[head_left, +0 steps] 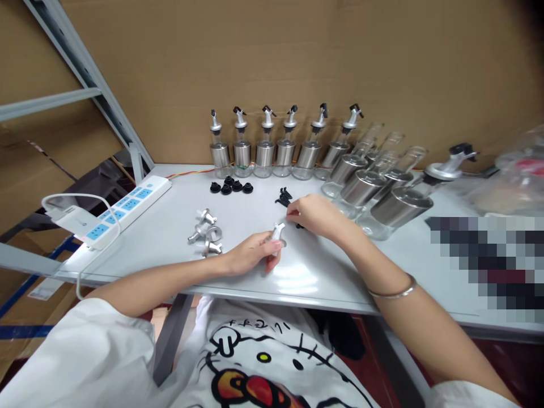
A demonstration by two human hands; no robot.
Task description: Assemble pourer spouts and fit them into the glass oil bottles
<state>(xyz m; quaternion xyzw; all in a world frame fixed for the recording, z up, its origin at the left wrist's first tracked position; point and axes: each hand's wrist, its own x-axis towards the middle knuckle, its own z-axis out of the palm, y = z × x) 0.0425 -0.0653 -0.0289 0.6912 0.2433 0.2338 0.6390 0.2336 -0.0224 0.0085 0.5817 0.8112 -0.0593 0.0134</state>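
Above the front part of the table, my left hand (255, 250) is closed around a silver pourer spout (277, 231), its narrow tip pointing up. To the right of it, my right hand (313, 214) has its fingers drawn together beside a small pile of black flip caps (284, 196); whatever lies between the fingertips is hidden. More silver pourer spouts (207, 232) lie to the left of my left hand. Behind them sits a cluster of black ribbed stoppers (232, 186).
Several glass bottles with steel sleeves and pourers (265, 153) line the back by the cardboard. Bottles without pourers (361, 184) stand at right, near a larger-looking bottle with a pourer (402, 204). A power strip (127, 209) with a plugged-in charger lies along the left edge.
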